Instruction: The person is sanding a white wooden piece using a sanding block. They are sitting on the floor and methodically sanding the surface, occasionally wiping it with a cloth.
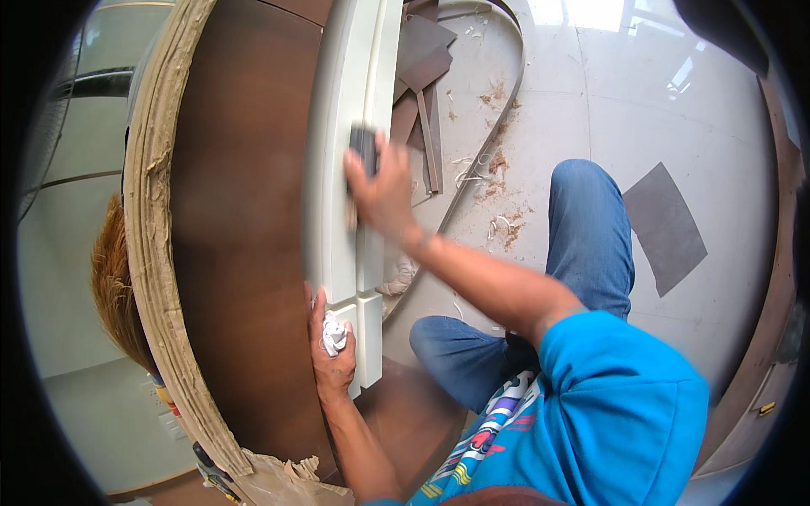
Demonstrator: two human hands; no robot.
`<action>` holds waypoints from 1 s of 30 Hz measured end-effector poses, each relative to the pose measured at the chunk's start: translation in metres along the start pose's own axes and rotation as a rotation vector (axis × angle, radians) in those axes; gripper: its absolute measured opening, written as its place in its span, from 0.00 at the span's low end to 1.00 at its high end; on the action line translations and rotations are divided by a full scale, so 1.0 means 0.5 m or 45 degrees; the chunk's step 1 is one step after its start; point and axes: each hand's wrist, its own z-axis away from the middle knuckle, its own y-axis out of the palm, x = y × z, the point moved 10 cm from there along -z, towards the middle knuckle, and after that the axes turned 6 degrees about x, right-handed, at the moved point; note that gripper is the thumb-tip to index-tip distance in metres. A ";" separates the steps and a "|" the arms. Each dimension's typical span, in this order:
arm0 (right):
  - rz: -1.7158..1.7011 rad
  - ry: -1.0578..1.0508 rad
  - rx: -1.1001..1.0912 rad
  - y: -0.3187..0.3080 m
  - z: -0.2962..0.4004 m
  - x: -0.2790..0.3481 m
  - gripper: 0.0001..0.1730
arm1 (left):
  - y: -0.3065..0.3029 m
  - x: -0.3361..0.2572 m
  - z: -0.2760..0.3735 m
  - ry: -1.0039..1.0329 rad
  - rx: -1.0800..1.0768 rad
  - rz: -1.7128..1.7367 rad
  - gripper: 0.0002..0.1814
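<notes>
Two long white panels (332, 240) lie side by side along the edge of a brown board (247, 209), with shorter white pieces (369, 341) at their near end. My right hand (389, 196) grips a dark block (363, 150), blurred, against the upper face of the panels. Whether it is a sanding block cannot be told. A crumpled white cloth or tissue (333, 334) sits in my left hand (335, 372). That hand rests at the near end of the white panels, its fingers along their left side.
Layered cardboard (155, 190) borders the brown board on the left, with a bristle broom (111, 278) beyond it. Dark sheet offcuts (427, 57), a curved edging strip (500, 129) and shavings (500, 164) lie on the pale floor. Another grey sheet piece (666, 231) lies right of my knee.
</notes>
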 end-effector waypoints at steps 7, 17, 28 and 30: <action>-0.003 -0.114 0.112 -0.026 0.203 0.054 0.42 | 0.009 -0.014 -0.004 0.097 0.051 0.038 0.47; 0.009 0.002 -0.073 -0.044 -0.141 0.030 0.41 | 0.004 -0.032 -0.007 0.124 0.034 0.043 0.47; -0.095 0.051 0.052 -0.002 0.172 0.028 0.39 | 0.001 -0.019 0.000 0.132 0.076 0.090 0.54; 0.008 -0.016 -0.024 -0.013 0.091 0.014 0.37 | 0.003 -0.027 0.005 0.126 0.040 0.113 0.49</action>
